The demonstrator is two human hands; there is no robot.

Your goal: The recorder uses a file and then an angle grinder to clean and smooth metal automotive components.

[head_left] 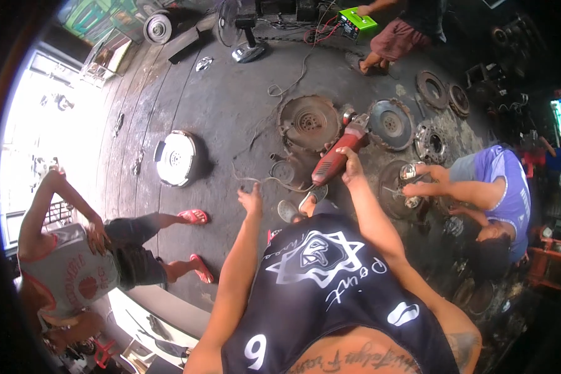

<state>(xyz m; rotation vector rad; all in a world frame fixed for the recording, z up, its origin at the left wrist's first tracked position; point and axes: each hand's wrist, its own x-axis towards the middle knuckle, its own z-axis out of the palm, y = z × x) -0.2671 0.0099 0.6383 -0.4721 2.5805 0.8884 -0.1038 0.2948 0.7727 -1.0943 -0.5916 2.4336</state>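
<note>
A red angle grinder (331,164) hangs in front of my body, its metal head pointing away from me. My right hand (350,164) is closed around the grinder's body. To the left, my left hand (250,198) is raised with its fingers apart and nothing gripped in it. The grinder's cord (283,183) runs from its rear end past my left fingertips; I cannot tell whether they touch it. Beyond the grinder, a rusty round clutch plate or flywheel (308,122) lies on the floor. A similar greyish disc (391,124) lies to its right.
A bright metal disc (175,158) lies on the floor at left, near a standing person in red slippers (194,216). At right, a person in a purple shirt (502,181) crouches by metal parts. A fan (248,43) and a green charger-like box (357,23) stand at the back, beside another person.
</note>
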